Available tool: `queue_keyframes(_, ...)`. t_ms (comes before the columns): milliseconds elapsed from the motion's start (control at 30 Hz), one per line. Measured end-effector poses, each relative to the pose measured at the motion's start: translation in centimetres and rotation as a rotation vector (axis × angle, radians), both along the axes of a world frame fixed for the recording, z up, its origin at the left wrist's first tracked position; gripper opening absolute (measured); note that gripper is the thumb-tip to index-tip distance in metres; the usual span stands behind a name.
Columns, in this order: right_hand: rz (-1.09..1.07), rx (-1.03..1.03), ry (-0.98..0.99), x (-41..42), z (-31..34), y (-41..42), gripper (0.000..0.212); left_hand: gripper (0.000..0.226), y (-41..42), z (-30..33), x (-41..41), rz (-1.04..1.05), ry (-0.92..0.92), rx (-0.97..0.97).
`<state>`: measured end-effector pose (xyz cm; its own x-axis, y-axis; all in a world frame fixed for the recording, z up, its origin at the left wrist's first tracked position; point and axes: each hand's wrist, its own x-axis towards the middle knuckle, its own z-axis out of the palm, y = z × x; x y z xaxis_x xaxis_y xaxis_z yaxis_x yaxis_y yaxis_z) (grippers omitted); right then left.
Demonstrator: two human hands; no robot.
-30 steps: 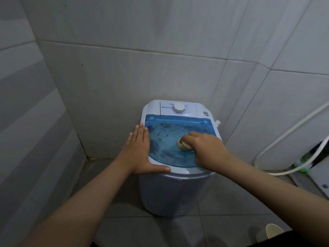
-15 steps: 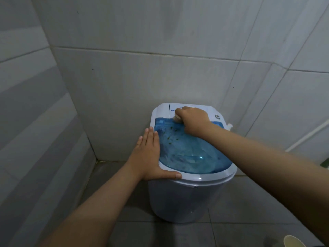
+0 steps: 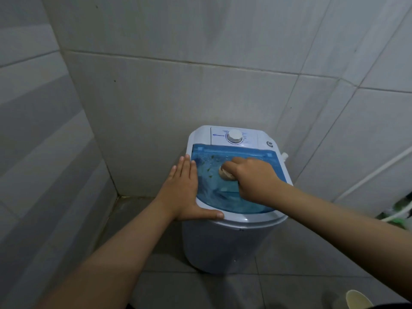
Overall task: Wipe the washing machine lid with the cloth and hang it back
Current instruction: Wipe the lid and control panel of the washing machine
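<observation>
A small white washing machine (image 3: 225, 246) stands in a tiled corner, with a translucent blue lid (image 3: 214, 192) on top and a white dial (image 3: 234, 136) behind it. Green specks and droplets lie on the far left part of the lid. My right hand (image 3: 254, 179) is shut on a small bunched beige cloth (image 3: 225, 173) and presses it on the middle of the lid. My left hand (image 3: 182, 190) lies flat and open on the machine's left rim, thumb along the front edge.
Tiled walls close in behind and to the left. A white hose (image 3: 374, 172) runs along the right wall, with something green (image 3: 399, 210) beneath it. A pale cup rim (image 3: 359, 298) shows at the bottom right on the floor.
My right hand has pulled the cloth back from the dial panel onto the middle of the blue lid. The left hand has stayed on the left rim.
</observation>
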<state>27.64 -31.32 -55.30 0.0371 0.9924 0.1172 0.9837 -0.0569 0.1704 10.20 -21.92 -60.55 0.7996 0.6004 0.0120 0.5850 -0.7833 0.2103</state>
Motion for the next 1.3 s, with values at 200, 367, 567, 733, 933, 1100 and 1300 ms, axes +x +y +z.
queue_keyframes(200,0.099,-0.123,0.03,-0.5,1.0,-2.6,0.033,0.153,-0.1,0.0,0.0,0.002,0.004,0.003)
queue_keyframes(367,0.077,-0.258,0.199,1.4,4.3,0.0,0.022,0.152,-0.1,0.0,0.0,0.0,-0.005,-0.001)
queue_keyframes(567,-0.016,-0.029,0.223,1.3,4.7,7.1,0.019,0.151,-0.2,-0.1,0.0,-0.003,-0.023,0.004)
queue_keyframes(733,-0.032,-0.062,0.059,0.4,3.1,10.5,0.035,0.152,-0.2,0.0,0.1,0.008,-0.026,0.015)
queue_keyframes(933,0.011,-0.081,0.005,0.3,2.2,8.8,0.036,0.15,0.0,-0.2,0.0,0.004,-0.022,0.018)
queue_keyframes(1100,0.049,-0.085,-0.036,-0.5,1.9,4.9,0.04,0.15,0.0,0.0,0.0,-0.002,-0.004,0.025)
queue_keyframes(1300,0.13,-0.151,-0.078,-1.5,1.7,0.6,0.036,0.153,0.0,0.1,0.0,-0.002,0.006,0.016)
